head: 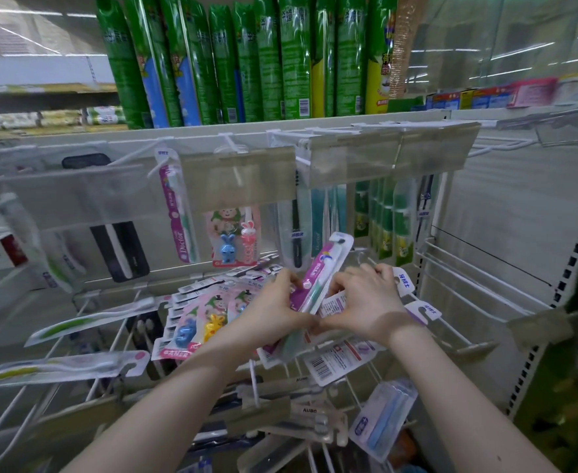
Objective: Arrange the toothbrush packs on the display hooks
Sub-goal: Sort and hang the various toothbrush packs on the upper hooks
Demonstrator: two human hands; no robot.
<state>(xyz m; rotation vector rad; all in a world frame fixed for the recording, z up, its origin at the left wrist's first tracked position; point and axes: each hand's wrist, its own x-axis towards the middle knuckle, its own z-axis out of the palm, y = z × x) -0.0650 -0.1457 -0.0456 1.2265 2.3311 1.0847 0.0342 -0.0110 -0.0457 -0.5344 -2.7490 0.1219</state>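
Nearest, a clear glossy blister pack point(383, 419) with a pale blue brush lies low among the thin white wire hooks point(254, 380), beside flat tags point(309, 410) printed "AUBO". Above them the left hand point(279, 303) and the right hand point(366, 302) each keep a closed grip on the purple toothbrush pack point(321, 264), which is slim, shiny and tilted up between them. To its left lie pink cards point(198, 324) with rabbit figures. Farther back, a hanging pack point(177, 216) reads "Doctor". Tall green bags point(212, 63) stand on the shelf point(280, 121) above.
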